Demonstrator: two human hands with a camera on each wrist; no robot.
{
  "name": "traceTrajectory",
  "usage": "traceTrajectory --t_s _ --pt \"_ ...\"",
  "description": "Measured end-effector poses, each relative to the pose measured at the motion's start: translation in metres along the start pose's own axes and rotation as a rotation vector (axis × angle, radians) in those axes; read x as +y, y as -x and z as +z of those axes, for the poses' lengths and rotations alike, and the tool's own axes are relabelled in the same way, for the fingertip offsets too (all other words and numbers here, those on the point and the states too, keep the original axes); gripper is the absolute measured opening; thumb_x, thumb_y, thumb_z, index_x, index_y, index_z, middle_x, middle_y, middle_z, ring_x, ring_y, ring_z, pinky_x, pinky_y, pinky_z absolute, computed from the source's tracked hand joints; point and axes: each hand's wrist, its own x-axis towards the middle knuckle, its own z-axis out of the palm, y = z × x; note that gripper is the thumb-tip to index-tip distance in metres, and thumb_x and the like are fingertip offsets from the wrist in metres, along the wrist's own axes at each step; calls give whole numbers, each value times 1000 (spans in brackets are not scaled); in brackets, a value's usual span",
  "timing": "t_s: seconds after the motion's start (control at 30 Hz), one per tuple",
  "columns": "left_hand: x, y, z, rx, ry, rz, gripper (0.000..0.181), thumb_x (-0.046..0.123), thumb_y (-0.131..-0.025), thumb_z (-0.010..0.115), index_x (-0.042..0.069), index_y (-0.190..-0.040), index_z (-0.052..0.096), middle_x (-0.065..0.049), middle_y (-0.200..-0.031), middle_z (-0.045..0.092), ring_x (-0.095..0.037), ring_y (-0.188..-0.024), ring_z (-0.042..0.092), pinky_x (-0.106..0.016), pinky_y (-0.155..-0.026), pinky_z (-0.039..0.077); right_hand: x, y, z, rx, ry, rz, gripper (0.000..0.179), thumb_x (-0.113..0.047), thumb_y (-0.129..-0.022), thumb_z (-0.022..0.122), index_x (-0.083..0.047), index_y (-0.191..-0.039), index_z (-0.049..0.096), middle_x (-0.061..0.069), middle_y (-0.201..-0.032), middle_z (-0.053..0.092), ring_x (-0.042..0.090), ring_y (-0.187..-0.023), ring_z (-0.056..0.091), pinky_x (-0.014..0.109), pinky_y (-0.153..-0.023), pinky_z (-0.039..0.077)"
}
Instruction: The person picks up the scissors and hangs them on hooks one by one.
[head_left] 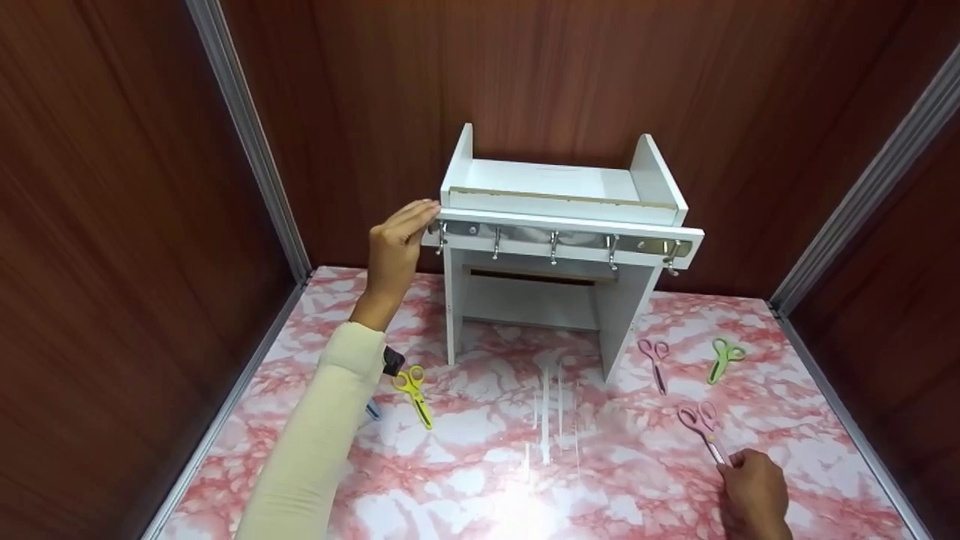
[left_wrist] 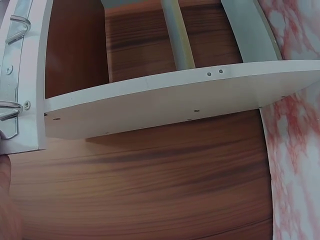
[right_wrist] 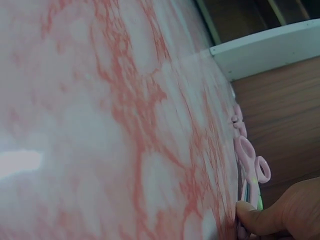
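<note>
With straight fingers, my left hand (head_left: pixel 399 244) touches the left end of a white hook rail (head_left: pixel 517 241) on a small white shelf unit (head_left: pixel 530 292). In the left wrist view, part of that hand (left_wrist: pixel 7 200) shows below the rail's end (left_wrist: pixel 32 135); its other fingers are hidden there. Low on the right, my right hand (head_left: pixel 756 487) pinches pink scissors (head_left: pixel 705 429) by the blade end, handles pointing away. The right wrist view shows the thumb over the blades of these scissors (right_wrist: pixel 251 172).
Another pair of pink scissors (head_left: pixel 658 365) and green scissors (head_left: pixel 721 360) lie right of the unit. Yellow scissors (head_left: pixel 414 397) and a partly covered blue item (head_left: pixel 373 409) lie beside the left forearm. Brown panels (head_left: pixel 127 225) enclose the marbled table (head_left: pixel 465 465).
</note>
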Motion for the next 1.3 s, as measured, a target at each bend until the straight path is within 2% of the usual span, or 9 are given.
traceTrajectory --t_s 0.2,0.33,0.57,1.0,1.3 --pt "0 -3 1 4 32 -4 15 -2 -90 72 -4 -104 78 -15 -107 76 -30 -105 71 -29 -98 55 1 0 -1 4 -2 -31 14 -8 -90 72 4 -86 66 12 -75 63 29 -73 60 39 -60 45" --pt "0 -3 1 10 22 -8 16 -1 -88 74 -3 -103 79 -14 -106 76 -29 -104 71 -28 -96 56 1 -1 -2 -7 -9 -18 15 -8 -92 71 4 -87 65 12 -76 63 29 -74 59 39 -60 45" --pt "0 -3 1 26 13 -20 15 -1 -86 76 0 -100 80 -11 -104 77 -27 -101 72 -28 -94 57 2 1 0 47 -10 -49 14 -8 -89 73 3 -85 65 10 -73 63 30 -72 60 37 -56 44" --pt "-1 -1 4 47 15 -17 14 2 -87 76 0 -100 80 -11 -105 77 -27 -102 72 -27 -97 56 1 2 7 80 -51 68 16 -9 -94 69 6 -98 67 15 -80 64 31 -75 57 41 -61 42" --pt "-1 -1 3 33 15 -14 14 2 -89 75 -1 -102 79 -12 -106 76 -28 -103 72 -26 -97 55 2 3 9 192 -141 -12 16 -8 -90 71 9 -93 70 14 -75 66 33 -75 59 35 -58 41"
